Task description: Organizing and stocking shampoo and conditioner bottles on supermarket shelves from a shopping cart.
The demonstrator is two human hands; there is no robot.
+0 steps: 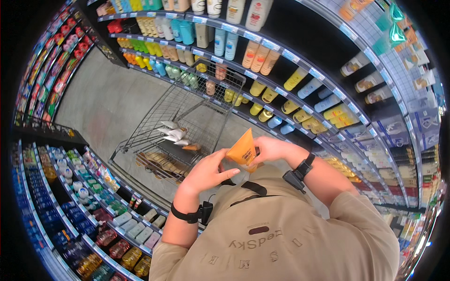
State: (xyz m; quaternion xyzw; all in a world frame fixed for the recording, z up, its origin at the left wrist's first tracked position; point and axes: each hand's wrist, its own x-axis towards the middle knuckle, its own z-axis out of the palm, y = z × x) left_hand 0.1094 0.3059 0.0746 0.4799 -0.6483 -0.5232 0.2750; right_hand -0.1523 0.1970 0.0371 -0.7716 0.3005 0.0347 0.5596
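An orange squeeze tube point(243, 151) with a wide flat end is held up between my two hands, just in front of my body. My right hand point(269, 151) grips its right side and lower part. On the other side my left hand point(211, 170) has its fingertips against the tube's left edge, with the thumb apart; whether it bears any weight cannot be told. Beyond them stands a wire shopping cart point(144, 117). Several white packets point(175, 134) and an orange packet point(192, 147) lie in it.
Shelves point(291, 56) of bottles and tubes curve along the far and right side. Another shelf unit point(95, 221) with bottles and boxed goods runs along the lower left. Brown cardboard point(163, 163) lies low in the cart. Grey floor point(102, 91) shows between the shelves.
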